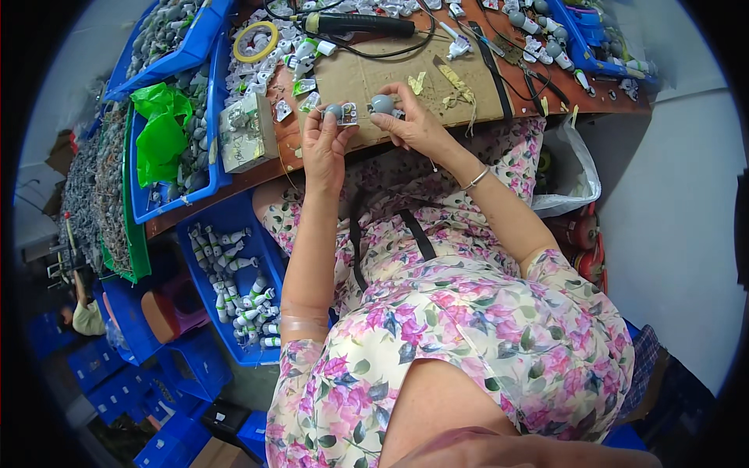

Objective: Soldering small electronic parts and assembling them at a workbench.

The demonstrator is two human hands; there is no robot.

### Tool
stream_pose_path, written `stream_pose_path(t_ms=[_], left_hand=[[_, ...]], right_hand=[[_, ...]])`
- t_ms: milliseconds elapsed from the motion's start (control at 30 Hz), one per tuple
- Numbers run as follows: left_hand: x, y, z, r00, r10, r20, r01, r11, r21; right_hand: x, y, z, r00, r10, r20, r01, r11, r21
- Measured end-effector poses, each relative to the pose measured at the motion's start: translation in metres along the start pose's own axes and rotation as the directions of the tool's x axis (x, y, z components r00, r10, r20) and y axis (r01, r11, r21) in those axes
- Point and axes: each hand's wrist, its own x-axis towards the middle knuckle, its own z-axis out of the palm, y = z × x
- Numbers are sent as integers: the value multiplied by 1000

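Over the near edge of the workbench, my left hand [324, 144] is closed on a small white plastic part with a grey round end [346, 115]; a colourful flat face on it points right. Just beside it, my right hand [421, 125] grips a grey ball-shaped part [382, 104] between thumb and fingers. A small gap separates the two parts. Beneath them lies a brown cardboard sheet [382, 70] with yellowish tape scraps [456, 80]. Fine details of both parts are too small to make out.
A black-handled tool [359, 25] with a cable, a yellow tape roll [255, 41], white plastic pieces and pliers [534, 90] lie on the bench. Blue bins [211, 168] of grey parts stand left; a lower blue bin [273, 355] holds white figures. A white bag [573, 204] hangs right.
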Motion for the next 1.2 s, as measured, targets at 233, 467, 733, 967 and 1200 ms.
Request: stream_pose_path(t_ms=[233, 467, 733, 967, 1200], left_hand=[[0, 0, -5, 999, 28, 28, -30, 996, 80], [1, 5, -5, 997, 41, 67, -55, 974, 219], [5, 13, 2, 999, 41, 36, -51, 947, 318], [12, 19, 10, 984, 93, 154, -150, 898, 414], [9, 12, 20, 985, 129, 114, -166, 892, 420]], right_hand=[[11, -4, -3, 949, 235, 208, -225, 972, -70], [27, -4, -7, 900, 342, 271, -314, 939, -143], [30, 4, -7, 835, 458, 304, -491, 870, 41], [26, 10, -4, 836, 476, 273, -539, 807, 240], [17, 12, 7, 950, 311, -1, -300, 917, 263]])
